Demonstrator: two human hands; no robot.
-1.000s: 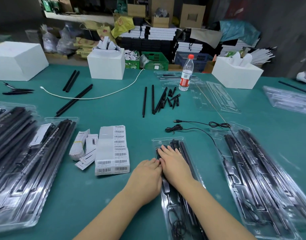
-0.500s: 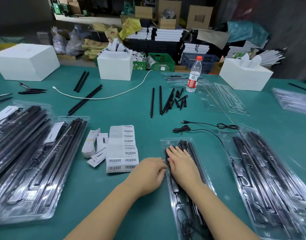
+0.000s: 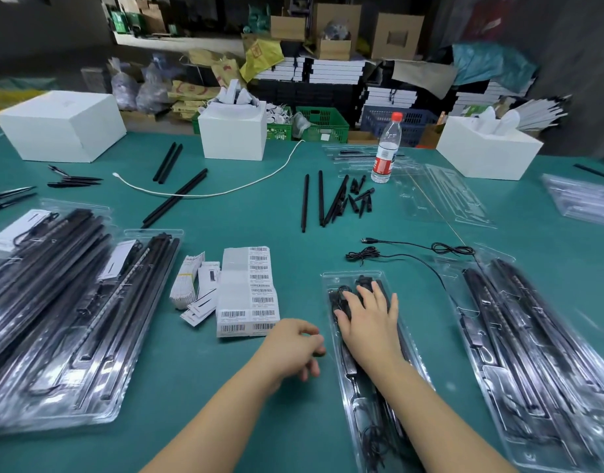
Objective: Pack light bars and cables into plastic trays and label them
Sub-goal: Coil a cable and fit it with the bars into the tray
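Pressing the packed tray shut before it gets a label

My right hand (image 3: 369, 319) lies flat, fingers spread, on the clear tray (image 3: 331, 278) in front of me to keep the light bars seated; my left hand (image 3: 293, 346) hangs just beside it, loosely curled, holding nothing, near the barcode labels (image 3: 249, 291). The tray's long axis runs away from me, tilted slightly left

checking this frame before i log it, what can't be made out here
1. Barcode labels, head view: print too small to read.
2. Middle tray, head view: the right hand and forearm cover its contents; the near end is cut by the bottom edge.
3. Right trays, head view: motion blur smears the bars inside.
4. Left hand, head view: fingers curl under, so whether they pinch anything is hidden.
5. Left trays, head view: cut by the left edge.
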